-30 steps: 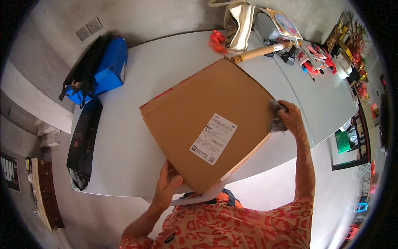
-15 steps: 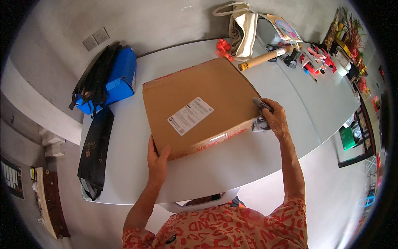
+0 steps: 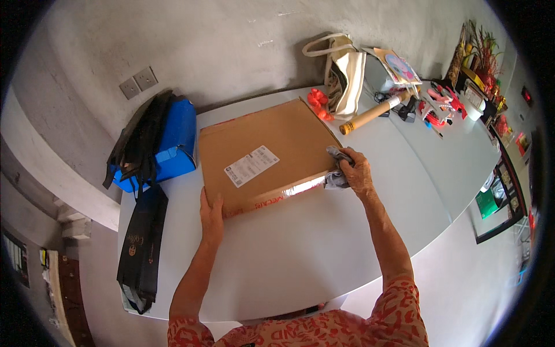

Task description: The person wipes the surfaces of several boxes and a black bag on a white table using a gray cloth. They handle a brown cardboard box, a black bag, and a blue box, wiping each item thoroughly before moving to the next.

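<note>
A flat brown cardboard box with a white label lies on the white table, its near side bound with printed clear tape. My left hand grips the near left corner, thumb on the front side and the fingers partly hidden around the left side. At the near right corner, my right hand is closed on a crumpled grey cloth and presses it against the box.
At left stand a blue box under black bags and a long black bag. Behind the box are an orange-red bundle, a canvas bag and a cardboard tube. Cables and small items crowd the table's far right.
The box has slid away from me and a little left, both hands moving with it. The whole scene sits lower in view. The cloth remains in my right hand.
</note>
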Demonstrator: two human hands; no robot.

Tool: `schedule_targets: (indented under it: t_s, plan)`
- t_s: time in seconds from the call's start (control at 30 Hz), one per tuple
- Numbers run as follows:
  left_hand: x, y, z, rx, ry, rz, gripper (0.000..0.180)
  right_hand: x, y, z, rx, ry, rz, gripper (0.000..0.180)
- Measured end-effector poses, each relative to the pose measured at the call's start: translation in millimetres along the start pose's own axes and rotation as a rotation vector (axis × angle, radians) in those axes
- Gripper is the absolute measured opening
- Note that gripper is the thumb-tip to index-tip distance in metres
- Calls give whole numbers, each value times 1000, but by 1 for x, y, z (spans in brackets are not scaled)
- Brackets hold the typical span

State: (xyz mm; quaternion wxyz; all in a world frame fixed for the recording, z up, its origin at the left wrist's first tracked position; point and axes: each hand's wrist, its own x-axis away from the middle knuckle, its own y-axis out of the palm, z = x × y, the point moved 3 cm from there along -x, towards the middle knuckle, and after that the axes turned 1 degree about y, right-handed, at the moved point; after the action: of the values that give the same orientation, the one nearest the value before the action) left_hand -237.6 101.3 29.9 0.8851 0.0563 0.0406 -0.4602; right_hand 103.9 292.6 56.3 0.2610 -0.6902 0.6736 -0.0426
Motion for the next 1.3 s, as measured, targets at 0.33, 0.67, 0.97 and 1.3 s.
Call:
schedule_targets:
  t_s: [0.33,0.67,0.97,1.3]
  plan:
    - [-107,7,-41,-190,142,137,62,-48,34,34,-173,-85,-7,31]
    - [-149,19,-40,-353,172,330,63,-58,48,23,-224,-73,-95,30]
    - [-95,29,-10,-629,501,437,49,-24,41,28,-234,127,-178,32]
    - [38,-98,68,-1244,601,397,61,50,45,15,-27,-161,-357,26]
